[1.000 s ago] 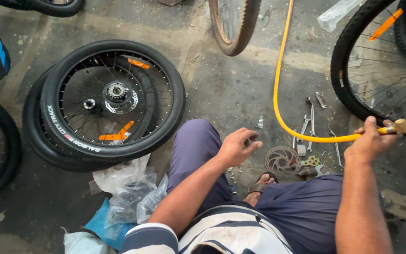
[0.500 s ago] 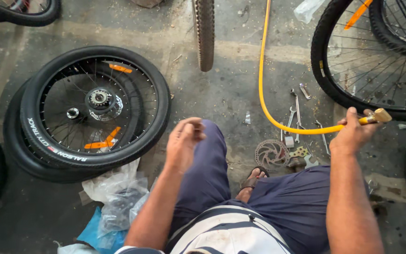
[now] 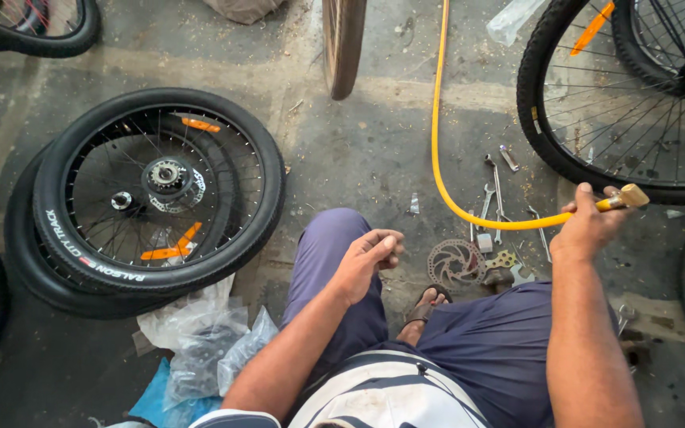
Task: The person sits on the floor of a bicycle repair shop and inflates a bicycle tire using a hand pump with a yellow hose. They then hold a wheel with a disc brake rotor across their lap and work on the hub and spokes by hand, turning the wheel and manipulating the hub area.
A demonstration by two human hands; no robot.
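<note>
Down on the workshop floor (image 3: pixel 374 150), the right hand (image 3: pixel 588 226) grips the yellow air hose (image 3: pixel 438 119) near its brass nozzle (image 3: pixel 632 195), close by a bicycle wheel (image 3: pixel 596 95), while the left hand (image 3: pixel 368 257), loosely curled and empty, hovers above the knee (image 3: pixel 331 238) near 2 stacked wheels (image 3: pixel 160 190).

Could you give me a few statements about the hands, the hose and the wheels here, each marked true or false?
1. The right hand grips the yellow hose near its brass tip. True.
2. The left hand rests on the stacked wheels. False: it hovers loosely curled above the knee, apart from them.
3. A brake disc lies on the floor beside the sandalled foot. True.
4. The spanners lie on top of the stacked wheels. False: they lie on the concrete under the hose.
</note>
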